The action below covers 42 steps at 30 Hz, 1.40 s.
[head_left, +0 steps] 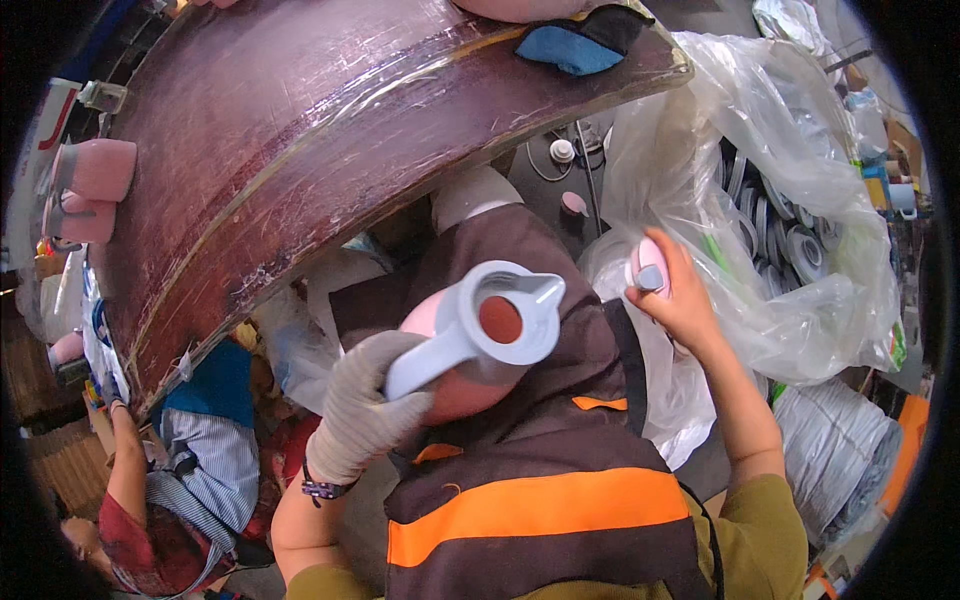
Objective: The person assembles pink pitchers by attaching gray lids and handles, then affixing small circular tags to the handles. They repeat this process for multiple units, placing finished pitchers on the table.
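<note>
The grey-and-pink jug (470, 385) is held mouth-up above the apron (560, 440), its handle (428, 364) gripped by the gloved left hand (362, 415); a smaller pink piece (651, 268) is pinched in the bare right hand (680, 300). A steady jug (rim (541, 333) left unobstructed) is advised.

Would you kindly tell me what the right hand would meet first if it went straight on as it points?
Beyond the pink piece it holds, the right hand would likely first meet the left edge of the clear plastic bag, though depth is unclear.
</note>
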Each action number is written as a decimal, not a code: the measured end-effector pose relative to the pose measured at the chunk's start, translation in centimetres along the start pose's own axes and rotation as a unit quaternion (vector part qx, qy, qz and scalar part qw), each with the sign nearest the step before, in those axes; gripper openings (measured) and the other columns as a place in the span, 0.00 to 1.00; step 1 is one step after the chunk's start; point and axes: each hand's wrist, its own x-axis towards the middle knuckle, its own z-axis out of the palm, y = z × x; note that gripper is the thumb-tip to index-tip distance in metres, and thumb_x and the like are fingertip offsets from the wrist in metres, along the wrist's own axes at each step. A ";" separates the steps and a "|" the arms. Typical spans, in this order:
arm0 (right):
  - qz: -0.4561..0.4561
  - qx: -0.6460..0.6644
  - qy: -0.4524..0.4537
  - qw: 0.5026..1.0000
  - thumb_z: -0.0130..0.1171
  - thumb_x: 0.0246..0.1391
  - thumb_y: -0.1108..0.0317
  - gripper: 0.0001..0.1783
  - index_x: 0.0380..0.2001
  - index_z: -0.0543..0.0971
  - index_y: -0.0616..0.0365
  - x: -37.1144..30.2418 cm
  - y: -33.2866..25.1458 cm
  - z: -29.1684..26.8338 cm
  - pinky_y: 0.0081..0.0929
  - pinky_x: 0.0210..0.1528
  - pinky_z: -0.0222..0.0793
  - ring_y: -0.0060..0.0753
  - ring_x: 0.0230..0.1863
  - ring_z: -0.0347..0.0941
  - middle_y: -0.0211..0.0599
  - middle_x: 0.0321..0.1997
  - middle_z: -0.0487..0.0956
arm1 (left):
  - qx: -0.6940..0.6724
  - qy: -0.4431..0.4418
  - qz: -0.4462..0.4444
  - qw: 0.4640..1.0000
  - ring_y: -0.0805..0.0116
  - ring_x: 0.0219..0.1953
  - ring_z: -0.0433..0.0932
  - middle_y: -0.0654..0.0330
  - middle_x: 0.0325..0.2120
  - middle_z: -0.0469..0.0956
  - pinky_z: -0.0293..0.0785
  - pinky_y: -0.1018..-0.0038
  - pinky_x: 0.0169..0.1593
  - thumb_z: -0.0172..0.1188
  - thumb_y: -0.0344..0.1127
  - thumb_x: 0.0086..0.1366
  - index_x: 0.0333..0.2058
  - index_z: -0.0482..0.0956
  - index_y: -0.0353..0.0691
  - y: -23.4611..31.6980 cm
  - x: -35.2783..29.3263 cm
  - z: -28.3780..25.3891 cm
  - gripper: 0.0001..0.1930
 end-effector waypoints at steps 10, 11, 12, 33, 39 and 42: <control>-0.365 0.053 -0.055 0.928 0.68 0.35 0.57 0.41 0.56 0.68 0.56 0.5 -14.2 4.8 0.42 0.60 0.61 0.54 0.57 0.64 0.52 0.56 0.66 | 0.022 0.014 0.043 0.999 0.49 0.36 0.79 0.48 0.32 0.79 0.75 0.63 0.40 0.64 0.37 0.51 0.41 0.78 0.39 0.8 -1.9 0.6 0.18; -0.414 0.053 -0.069 0.906 0.68 0.35 0.56 0.40 0.54 0.69 0.56 0.7 -14.3 4.9 0.42 0.58 0.62 0.54 0.57 0.65 0.51 0.56 0.67 | 0.033 0.018 0.054 0.998 0.49 0.36 0.79 0.48 0.33 0.79 0.75 0.63 0.40 0.64 0.37 0.52 0.41 0.78 0.39 0.0 -2.1 0.3 0.17; -0.461 0.054 -0.082 0.882 0.68 0.35 0.55 0.38 0.53 0.71 0.56 0.9 -14.4 5.0 0.43 0.57 0.63 0.54 0.56 0.66 0.51 0.55 0.67 | 0.043 0.021 0.065 0.997 0.49 0.37 0.79 0.48 0.33 0.79 0.75 0.63 0.40 0.64 0.37 0.52 0.41 0.78 0.39 -0.7 -2.1 -0.1 0.17; -0.561 0.058 -0.133 0.815 0.67 0.36 0.45 0.40 0.51 0.74 0.58 -0.1 -17.9 6.3 0.44 0.51 0.68 0.53 0.49 0.71 0.52 0.50 0.71 | 0.096 0.096 0.096 0.986 0.50 0.34 0.77 0.51 0.27 0.77 0.72 0.64 0.39 0.60 0.30 0.50 0.33 0.77 0.40 -2.4 1.4 -2.5 0.10; -0.412 -0.077 -0.253 0.872 0.71 0.34 0.49 0.54 0.63 0.59 0.58 -1.2 -20.4 3.2 0.49 0.66 0.51 0.62 0.68 0.51 0.65 0.66 0.53 | 0.133 0.218 0.051 0.965 0.48 0.32 0.77 0.49 0.26 0.77 0.71 0.61 0.35 0.59 0.31 0.58 0.34 0.77 0.41 -3.3 3.5 -1.2 0.05; -0.344 -0.047 -0.346 0.872 0.72 0.32 0.44 0.61 0.66 0.53 0.59 0.3 -20.1 1.7 0.46 0.69 0.44 0.63 0.71 0.44 0.67 0.68 0.48 | 0.193 0.213 0.034 0.957 0.49 0.32 0.77 0.51 0.27 0.77 0.72 0.59 0.34 0.61 0.32 0.53 0.36 0.74 0.42 -2.7 3.4 -1.1 0.11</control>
